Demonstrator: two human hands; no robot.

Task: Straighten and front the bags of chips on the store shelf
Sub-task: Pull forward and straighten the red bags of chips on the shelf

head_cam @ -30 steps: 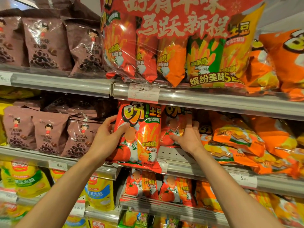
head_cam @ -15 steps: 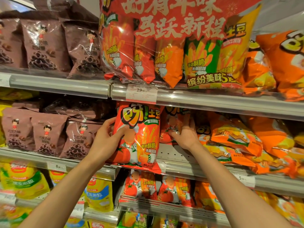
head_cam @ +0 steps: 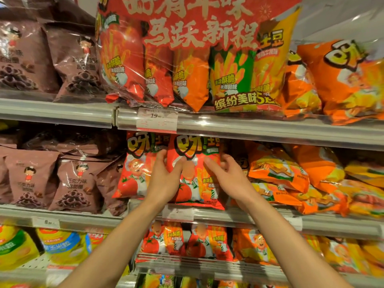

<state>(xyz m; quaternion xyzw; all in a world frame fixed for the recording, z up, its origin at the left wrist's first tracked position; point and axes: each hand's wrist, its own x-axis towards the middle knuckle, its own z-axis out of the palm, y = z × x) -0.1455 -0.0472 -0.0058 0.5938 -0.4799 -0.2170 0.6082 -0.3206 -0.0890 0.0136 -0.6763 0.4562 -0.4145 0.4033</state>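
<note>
Head view takes in three tiers of snack shelving, and my work is on the middle shelf (head_cam: 270, 217), whose front rail runs under both of my wrists. On the tier above leans a big red multipack of potato sticks (head_cam: 197, 59), with brown chocolate ring bags (head_cam: 76, 183) filling the left bays and a slumped heap of orange chip bags (head_cam: 291, 175) to the right. Between those groups stand two red tomato chip bags: the left tomato bag (head_cam: 135, 169) sits upright at the shelf edge, and the right tomato bag (head_cam: 195, 175) now stands just beside it, touching it, with its lower seam resting on the rail. A second ago only one red bag faced front and this second one lay deeper in beside it; it has come forward into the gap, so the red facing looks close to done, I judge, while the orange heap is still untidy. My left hand (head_cam: 164, 179) grips the left edge of the right tomato bag, fingers tucked behind it and thumb across its face. My right hand (head_cam: 226, 175) holds the opposite edge the same way, thumb on the front, fingers curled round the side.
</note>
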